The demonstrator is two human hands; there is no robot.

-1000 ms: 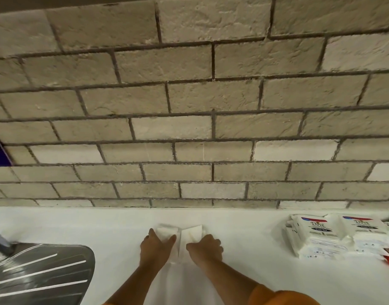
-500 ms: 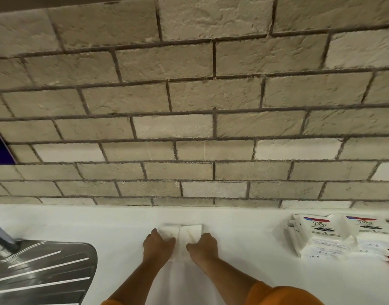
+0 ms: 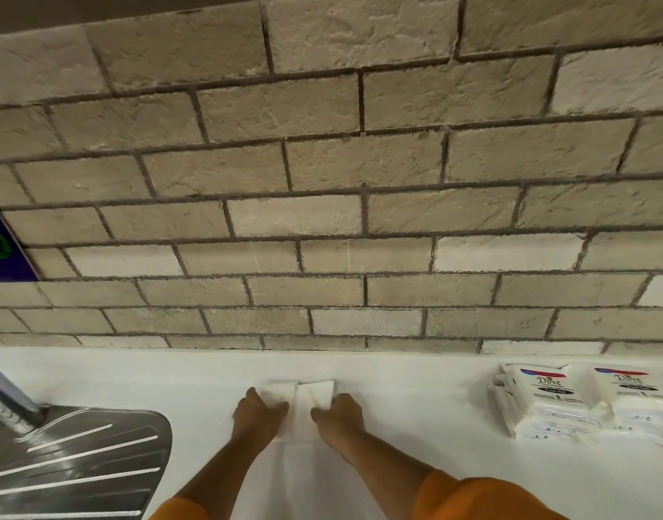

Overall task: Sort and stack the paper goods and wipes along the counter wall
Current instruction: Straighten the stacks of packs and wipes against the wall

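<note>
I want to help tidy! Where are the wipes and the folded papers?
wipes (image 3: pixel 547 392): head view, top of the left pack.
folded papers (image 3: pixel 317 394): head view, top of the right one.

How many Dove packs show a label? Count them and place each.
2. One Dove pack lies at the counter's right; the second Dove pack sits just right of it. Both top a pile; packs beneath are partly hidden.
</note>
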